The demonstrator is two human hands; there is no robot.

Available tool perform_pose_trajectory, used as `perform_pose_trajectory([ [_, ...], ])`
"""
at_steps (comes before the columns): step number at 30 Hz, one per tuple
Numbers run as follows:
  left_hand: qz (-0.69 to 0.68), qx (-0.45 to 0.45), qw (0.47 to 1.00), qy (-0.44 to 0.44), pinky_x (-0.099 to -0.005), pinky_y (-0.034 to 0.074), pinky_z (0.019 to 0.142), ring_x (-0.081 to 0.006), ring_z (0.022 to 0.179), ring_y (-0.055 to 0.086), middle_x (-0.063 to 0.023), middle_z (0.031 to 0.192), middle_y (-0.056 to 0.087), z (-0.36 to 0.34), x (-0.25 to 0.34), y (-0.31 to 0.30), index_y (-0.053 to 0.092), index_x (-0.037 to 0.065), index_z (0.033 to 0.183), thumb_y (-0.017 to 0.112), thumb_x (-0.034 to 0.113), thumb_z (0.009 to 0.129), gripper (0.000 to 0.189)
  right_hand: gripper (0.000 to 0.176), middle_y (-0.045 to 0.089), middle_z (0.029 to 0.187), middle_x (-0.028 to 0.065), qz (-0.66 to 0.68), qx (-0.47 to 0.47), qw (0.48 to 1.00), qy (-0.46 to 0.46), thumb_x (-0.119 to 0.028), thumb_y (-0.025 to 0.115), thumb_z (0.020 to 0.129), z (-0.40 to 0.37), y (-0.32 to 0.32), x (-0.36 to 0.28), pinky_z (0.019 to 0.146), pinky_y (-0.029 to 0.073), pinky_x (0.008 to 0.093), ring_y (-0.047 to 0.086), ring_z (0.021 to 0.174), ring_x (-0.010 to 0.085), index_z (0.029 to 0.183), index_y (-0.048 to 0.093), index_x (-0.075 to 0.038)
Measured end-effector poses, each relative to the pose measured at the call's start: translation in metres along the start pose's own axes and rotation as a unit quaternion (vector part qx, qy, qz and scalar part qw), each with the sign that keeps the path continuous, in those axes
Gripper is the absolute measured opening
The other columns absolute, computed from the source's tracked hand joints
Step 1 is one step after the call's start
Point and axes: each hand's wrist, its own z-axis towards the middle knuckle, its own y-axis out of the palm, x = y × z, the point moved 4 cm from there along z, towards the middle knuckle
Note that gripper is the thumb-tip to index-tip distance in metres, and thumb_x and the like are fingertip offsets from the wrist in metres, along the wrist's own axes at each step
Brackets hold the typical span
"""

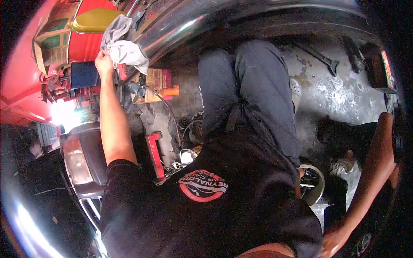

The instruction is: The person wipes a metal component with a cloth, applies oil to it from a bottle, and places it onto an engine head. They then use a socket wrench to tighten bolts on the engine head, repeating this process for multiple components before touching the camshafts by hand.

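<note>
My left hand [104, 64] is raised at the upper left with its fingers closed on a pale grey rag [127, 52]. The rag hangs in folds beside the long dark, shiny curved panel [180, 30]. Just below its lower edge, partly covered, is a red object [123, 72]. A strip of skin at my right side shows next to a round pan [317, 191] with metal pieces in it; my right hand is hidden there, and I cannot tell what it does.
A yellow container [92, 20] and a cardboard box [53, 43] stand at the upper left. A headlight unit [79, 161] and red metal bar [155, 155] lie nearby. At the right, a co-worker's arm [370, 193] bends close to me. A black tool [322, 60] lies on the floor.
</note>
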Motion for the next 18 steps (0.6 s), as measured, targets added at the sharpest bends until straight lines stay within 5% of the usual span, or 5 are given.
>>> perform_pose_trajectory([
  [9,0.015,0.015,1.000,-0.003,-0.0285,0.045,0.063,-0.0070,0.068,0.049,-0.0022,0.069,0.061,-0.008,0.018,0.000,0.063,-0.002,0.080,0.051,0.014,0.096,0.026,0.043,0.061,0.095,0.0190,0.061,-0.092,0.994,0.024,-0.039,0.057,0.085,-0.032,0.066,0.028,0.064,0.047,0.0450,0.061,0.081,0.0313,0.110,0.057,-0.004],
  [13,0.154,0.001,0.987,0.052,-0.0312,0.050,0.071,-0.0158,0.082,0.060,-0.0084,0.089,0.067,0.020,-0.038,-0.027,0.067,0.001,0.099,0.059,0.012,0.089,0.017,0.042,0.063,0.096,0.0184,-0.031,0.093,0.983,0.158,-0.039,0.058,0.084,-0.050,0.054,0.120,0.066,0.048,0.0433,0.062,0.082,0.0300,0.108,0.059,-0.005],
  [15,0.153,-0.011,0.981,0.120,-0.0338,0.054,0.073,-0.0217,0.088,0.064,-0.0118,0.099,0.068,0.019,-0.046,-0.034,0.067,0.002,0.111,0.061,0.011,0.087,0.026,0.042,0.063,0.096,0.0182,-0.102,0.358,0.791,0.486,-0.040,0.058,0.084,-0.089,0.043,0.241,0.068,0.049,0.0425,0.063,0.083,0.0294,0.106,0.060,-0.005],
  [16,0.175,-0.018,0.973,0.147,-0.0346,0.054,0.072,-0.0223,0.086,0.065,-0.0122,0.098,0.069,0.038,-0.066,-0.039,0.066,0.002,0.112,0.061,0.012,0.087,0.028,0.041,0.064,0.096,0.0180,-0.051,0.495,0.589,0.637,-0.040,0.058,0.084,-0.118,0.053,0.306,0.068,0.049,0.0421,0.063,0.084,0.0291,0.106,0.061,-0.005],
  [18,0.241,-0.019,0.954,0.180,-0.0362,0.054,0.071,-0.0236,0.080,0.065,-0.0129,0.094,0.069,0.087,-0.123,-0.049,0.064,0.001,0.115,0.061,0.013,0.086,0.031,0.041,0.065,0.096,0.0177,0.113,0.710,0.208,0.663,-0.040,0.059,0.083,-0.160,0.089,0.413,0.070,0.049,0.0413,0.063,0.084,0.0285,0.104,0.062,-0.005],
])
